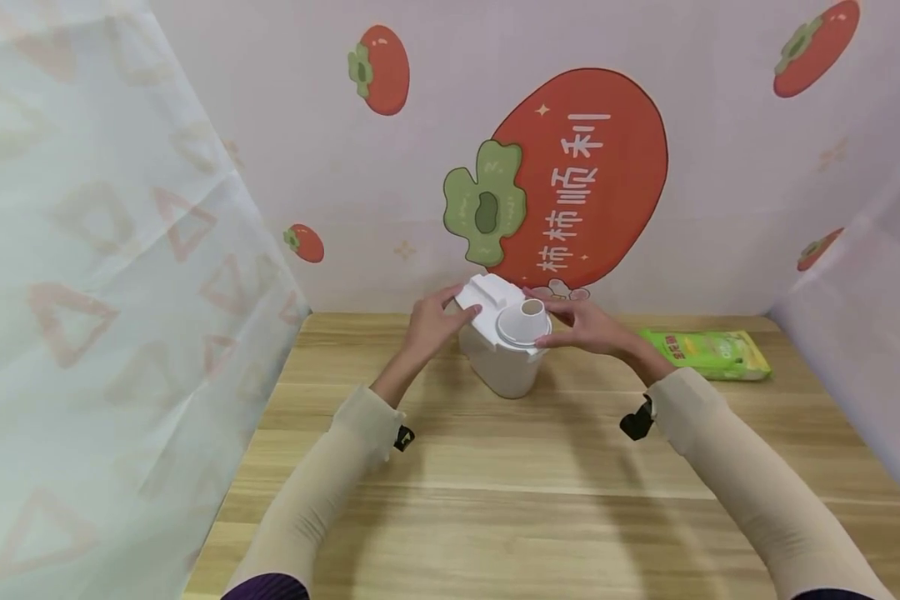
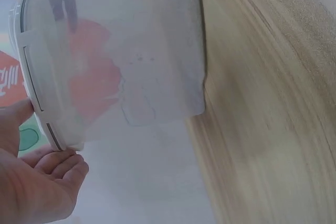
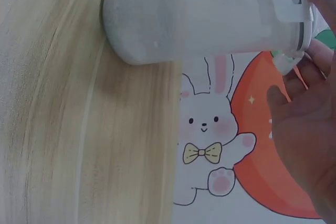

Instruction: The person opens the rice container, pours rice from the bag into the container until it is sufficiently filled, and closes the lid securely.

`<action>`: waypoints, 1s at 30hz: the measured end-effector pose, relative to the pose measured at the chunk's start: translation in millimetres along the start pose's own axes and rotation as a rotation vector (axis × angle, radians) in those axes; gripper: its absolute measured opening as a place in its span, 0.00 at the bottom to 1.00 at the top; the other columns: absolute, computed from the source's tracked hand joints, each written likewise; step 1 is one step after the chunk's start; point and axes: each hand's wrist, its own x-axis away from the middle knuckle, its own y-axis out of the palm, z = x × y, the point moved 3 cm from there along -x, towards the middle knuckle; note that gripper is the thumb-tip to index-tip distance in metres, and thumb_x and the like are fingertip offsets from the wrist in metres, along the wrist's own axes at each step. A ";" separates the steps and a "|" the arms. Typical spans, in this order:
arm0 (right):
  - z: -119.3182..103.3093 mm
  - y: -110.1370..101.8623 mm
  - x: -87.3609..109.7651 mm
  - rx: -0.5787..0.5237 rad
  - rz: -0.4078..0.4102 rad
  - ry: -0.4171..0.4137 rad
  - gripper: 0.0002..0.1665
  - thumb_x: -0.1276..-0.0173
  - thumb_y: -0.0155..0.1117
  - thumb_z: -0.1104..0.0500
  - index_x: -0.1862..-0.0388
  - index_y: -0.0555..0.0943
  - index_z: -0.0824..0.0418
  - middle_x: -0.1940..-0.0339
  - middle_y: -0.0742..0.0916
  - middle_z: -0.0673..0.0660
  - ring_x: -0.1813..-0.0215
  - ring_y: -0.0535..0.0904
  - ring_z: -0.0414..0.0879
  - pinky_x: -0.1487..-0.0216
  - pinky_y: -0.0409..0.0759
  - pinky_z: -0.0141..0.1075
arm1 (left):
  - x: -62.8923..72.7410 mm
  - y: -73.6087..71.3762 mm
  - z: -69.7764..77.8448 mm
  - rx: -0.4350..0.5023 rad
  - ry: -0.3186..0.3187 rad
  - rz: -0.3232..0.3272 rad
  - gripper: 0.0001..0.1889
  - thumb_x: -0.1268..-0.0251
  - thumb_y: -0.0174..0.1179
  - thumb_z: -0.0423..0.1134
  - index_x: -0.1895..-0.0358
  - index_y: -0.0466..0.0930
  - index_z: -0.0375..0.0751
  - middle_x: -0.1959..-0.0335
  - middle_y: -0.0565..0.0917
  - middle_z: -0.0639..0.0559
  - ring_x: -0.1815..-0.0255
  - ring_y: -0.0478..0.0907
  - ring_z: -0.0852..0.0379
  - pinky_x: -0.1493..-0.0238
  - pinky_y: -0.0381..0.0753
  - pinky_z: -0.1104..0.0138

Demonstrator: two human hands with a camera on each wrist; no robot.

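A translucent white plastic storage container [image 1: 502, 368] stands upright on the wooden table, near the back wall. Its white lid [image 1: 487, 292] carries a raised bar and a cone-shaped cap [image 1: 525, 321] with an open top. My left hand [image 1: 437, 323] grips the lid's left edge, thumb on top and fingers under the rim, as the left wrist view shows. On the other side, my right hand [image 1: 588, 325] holds the lid's right edge beside the cap, with the thumb at the front and the fingers behind. A small clip [image 3: 286, 62] hangs from the lid near the right fingers.
Behind my right forearm lies a green and yellow soft packet [image 1: 712, 354]. The wooden table [image 1: 495, 500] ends against a back wall [image 1: 232, 50] printed with persimmons and a rabbit. White printed sheets close off the left and right sides.
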 end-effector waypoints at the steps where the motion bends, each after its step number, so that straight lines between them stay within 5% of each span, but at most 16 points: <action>1: -1.2 1.1 1.3 -0.003 0.013 0.007 0.42 0.34 0.79 0.58 0.22 0.74 0.60 0.15 0.68 0.59 0.15 0.60 0.58 0.20 0.63 0.59 | 0.5 0.1 0.3 -0.015 -0.004 -0.003 0.31 0.33 0.72 0.49 0.30 0.81 0.38 0.33 0.84 0.42 0.28 0.78 0.46 0.26 0.75 0.51; 8: -26.7 27.2 12.4 0.160 0.232 0.055 0.56 0.39 0.84 0.47 0.16 0.67 0.55 0.19 0.74 0.59 0.18 0.67 0.60 0.22 0.68 0.62 | -2.5 -6.2 -0.5 -0.154 0.024 -0.067 0.33 0.29 0.69 0.49 0.26 0.76 0.38 0.32 0.83 0.40 0.30 0.79 0.41 0.30 0.77 0.48; 15: -49.9 56.9 16.1 0.343 0.448 0.009 0.62 0.48 0.90 0.47 0.19 0.67 0.60 0.28 0.81 0.61 0.31 0.79 0.59 0.32 0.79 0.60 | -16.6 -10.8 10.0 -0.253 0.251 -0.223 0.38 0.25 0.66 0.46 0.18 0.63 0.37 0.17 0.63 0.39 0.15 0.58 0.44 0.16 0.59 0.54; 23: -40.8 62.5 21.7 0.334 0.490 0.035 0.60 0.47 0.89 0.47 0.20 0.69 0.62 0.28 0.81 0.61 0.32 0.80 0.59 0.33 0.80 0.59 | -30.5 -6.6 16.6 -0.356 0.397 -0.413 0.41 0.23 0.64 0.52 0.17 0.59 0.36 0.14 0.56 0.41 0.12 0.50 0.46 0.14 0.52 0.54; 30: -32.4 46.4 20.5 0.304 0.425 0.075 0.58 0.47 0.90 0.49 0.22 0.71 0.63 0.32 0.84 0.63 0.34 0.82 0.60 0.34 0.81 0.57 | -29.8 -4.2 14.7 -0.425 0.403 -0.410 0.44 0.25 0.65 0.57 0.16 0.58 0.39 0.13 0.56 0.45 0.12 0.51 0.49 0.14 0.54 0.54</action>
